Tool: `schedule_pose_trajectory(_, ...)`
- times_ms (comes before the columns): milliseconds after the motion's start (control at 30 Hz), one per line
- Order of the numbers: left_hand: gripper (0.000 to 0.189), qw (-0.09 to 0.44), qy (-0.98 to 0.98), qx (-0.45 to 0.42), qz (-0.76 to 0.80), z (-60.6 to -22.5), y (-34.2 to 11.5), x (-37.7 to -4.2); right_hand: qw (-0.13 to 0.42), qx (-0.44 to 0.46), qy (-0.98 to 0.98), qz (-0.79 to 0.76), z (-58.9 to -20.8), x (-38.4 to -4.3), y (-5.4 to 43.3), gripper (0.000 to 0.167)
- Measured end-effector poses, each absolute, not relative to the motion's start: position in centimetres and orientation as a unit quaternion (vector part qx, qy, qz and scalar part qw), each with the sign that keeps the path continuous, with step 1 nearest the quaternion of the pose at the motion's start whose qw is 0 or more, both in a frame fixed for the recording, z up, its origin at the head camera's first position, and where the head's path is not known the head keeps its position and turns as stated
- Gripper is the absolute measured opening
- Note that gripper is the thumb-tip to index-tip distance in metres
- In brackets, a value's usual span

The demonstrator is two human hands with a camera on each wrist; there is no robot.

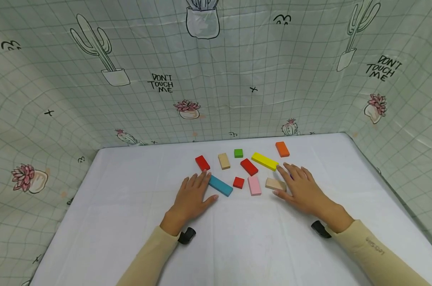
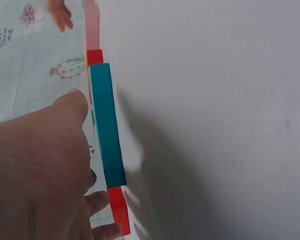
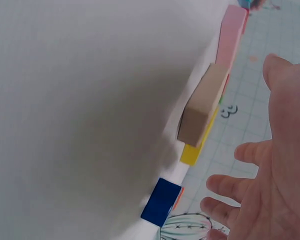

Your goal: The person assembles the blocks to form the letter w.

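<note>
My left hand (image 1: 191, 198) is spread beside the left end of a teal block (image 1: 220, 186), close to a red block (image 1: 202, 163). Its fingers are loosely extended and grip nothing. Over on the right, my right hand (image 1: 303, 194) is spread near a wooden block (image 1: 274, 184) and the end of a yellow block (image 1: 265, 161). A gap shows between this hand and the wooden block (image 3: 202, 107) in the right wrist view. There, a dark blue block (image 3: 161, 202) lies near the fingertips; the right hand mostly hides it in the head view.
Between the hands lie a pink block (image 1: 254, 186), a small red block (image 1: 238, 182) and a longer red one (image 1: 249, 167). Farther back are a beige block (image 1: 224, 161), a green block (image 1: 238, 153) and an orange block (image 1: 282, 149). A patterned cloth (image 1: 223, 79) surrounds the white table (image 1: 237, 246).
</note>
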State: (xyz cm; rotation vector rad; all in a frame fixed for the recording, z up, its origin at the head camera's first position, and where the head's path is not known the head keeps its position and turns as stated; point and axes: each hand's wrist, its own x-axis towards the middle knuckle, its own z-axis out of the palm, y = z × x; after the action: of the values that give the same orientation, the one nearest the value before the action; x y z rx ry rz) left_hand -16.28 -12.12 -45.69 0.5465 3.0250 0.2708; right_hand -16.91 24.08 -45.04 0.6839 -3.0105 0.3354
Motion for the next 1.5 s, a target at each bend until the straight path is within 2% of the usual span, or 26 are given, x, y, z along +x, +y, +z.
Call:
schedule_pose_trajectory(600,0.068,0.031,0.98,0.186,0.061,-45.8,-10.5,-16.1,0.022,0.25,-0.961,0.113,-45.8,-16.8,22.5,0.078)
schedule_pose_trajectory(867,0.064,0.037,0.977,0.188,0.096,-45.1,-10.3,-16.1,0.021,0.264,-0.959,0.104,-45.8,-17.0,21.5,0.078)
schedule_pose_trajectory(1167,0.071,0.035,0.98,0.181,0.077,-45.2,-9.5,-15.9,0.023,0.279,-0.955,0.095,-46.0,-16.9,20.4,0.077)
schedule_pose_trajectory(1500,0.069,0.019,0.982,0.174,0.066,-45.4,-9.3,-16.1,0.011,0.289,-0.953,0.09,-46.0,-17.1,19.3,0.076)
